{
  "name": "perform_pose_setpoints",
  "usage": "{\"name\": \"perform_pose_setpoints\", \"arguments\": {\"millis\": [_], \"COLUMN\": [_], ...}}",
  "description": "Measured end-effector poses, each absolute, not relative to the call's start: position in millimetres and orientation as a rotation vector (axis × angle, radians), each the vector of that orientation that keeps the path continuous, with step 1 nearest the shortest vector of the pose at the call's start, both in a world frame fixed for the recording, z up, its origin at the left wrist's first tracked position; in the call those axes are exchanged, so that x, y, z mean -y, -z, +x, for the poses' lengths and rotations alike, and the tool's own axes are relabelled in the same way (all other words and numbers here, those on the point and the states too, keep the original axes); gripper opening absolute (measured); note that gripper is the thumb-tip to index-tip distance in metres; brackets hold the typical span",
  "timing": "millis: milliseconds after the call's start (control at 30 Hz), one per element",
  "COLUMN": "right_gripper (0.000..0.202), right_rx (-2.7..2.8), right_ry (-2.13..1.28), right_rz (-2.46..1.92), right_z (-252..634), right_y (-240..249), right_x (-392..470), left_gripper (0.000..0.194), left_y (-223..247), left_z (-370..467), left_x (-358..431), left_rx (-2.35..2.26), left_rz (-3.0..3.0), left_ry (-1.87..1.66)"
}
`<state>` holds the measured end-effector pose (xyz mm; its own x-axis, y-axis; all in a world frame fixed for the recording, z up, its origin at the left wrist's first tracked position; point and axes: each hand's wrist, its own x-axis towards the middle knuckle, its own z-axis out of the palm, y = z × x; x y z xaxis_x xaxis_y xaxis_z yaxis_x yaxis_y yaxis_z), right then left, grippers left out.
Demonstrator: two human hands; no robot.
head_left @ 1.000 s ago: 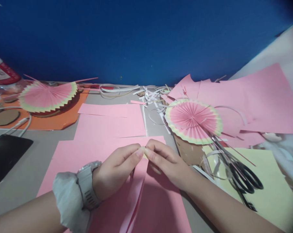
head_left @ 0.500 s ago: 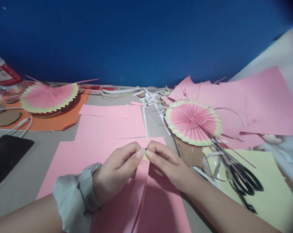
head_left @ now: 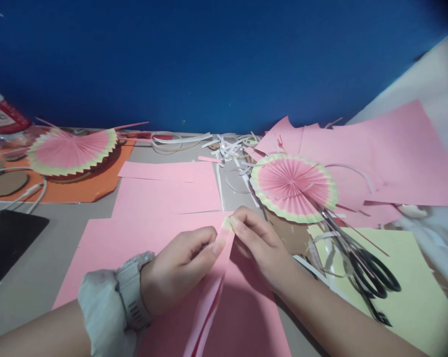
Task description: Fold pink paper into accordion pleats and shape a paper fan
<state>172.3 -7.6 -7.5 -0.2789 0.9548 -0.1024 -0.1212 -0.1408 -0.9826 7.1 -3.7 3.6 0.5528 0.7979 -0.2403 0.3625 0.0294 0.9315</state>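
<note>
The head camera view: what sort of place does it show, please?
Probably a papercraft worktable; home or workshop, I cannot tell. A pleated pink-and-yellow rosette, black-handled scissors and folded pink paper being held suggest it.

left wrist: pale grey watch, slotted strap | beside it: puffy, gathered pale grey-green fabric band

Dk blue wall runs behind gray tbl, w/ whitish surface on far R.

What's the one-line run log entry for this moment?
left hand: pinching folded pink paper | right hand: pinching its pale end | round fan: beyond right hand, untouched
</note>
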Motion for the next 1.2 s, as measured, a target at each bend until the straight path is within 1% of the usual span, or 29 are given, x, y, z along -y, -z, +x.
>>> {"name": "perform_pose_setpoints", "arguments": {"millis": [233,367,467,567,633,733,967,1100,1200], "right_gripper": [0.030,0.030,0.028,0.027,0.027,0.028,0.028,0.027,0.027], "right_rx": [1.177,1.240,1.292,1.265,1.246,1.206,1.111,1.066,1.082], "right_ry": [-1.510,-1.394,-1.314,-1.285,-1.299,-1.390,-1.460,-1.461,-1.470], "right_rz": [-1.087,-1.129,-1.142,-1.123,-1.098,-1.026,-0.969,-0.919,-0.951], "right_z": [170.9,170.9,170.5,168.8,167.7,166.4,166.4,166.1,166.8], "right_y": [9.2,8.3,7.0,6.2,6.0,6.3,7.8,10.6,12.1], "right_x": [7.4,7.6,8.3,8.8,8.7,8.1,5.1,3.7,4.3], "left_gripper": [0.036,0.033,0.023,0.023,0.024,0.020,0.007,0.009,0.018], "left_y": [-4.9,-6.9,-10.5,-11.9,-10.3,-7.7,-9.5,-7.0,-2.3], "left_z": [9.1,10.6,11.5,10.7,9.5,8.5,12.1,11.3,11.0], "left_x": [-0.2,3.4,4.3,1.8,0.1,0.0,6.4,5.9,4.2], "left_rx": [-1.022,-1.061,-0.964,-0.743,-0.665,-0.623,-0.616,-0.633,-0.647], "left_rz": [1.640,1.632,1.454,1.125,0.945,0.784,0.908,0.809,0.787], "left_ry": [-0.396,-0.424,-0.470,-0.441,-0.409,-0.372,-0.406,-0.373,-0.373]}}
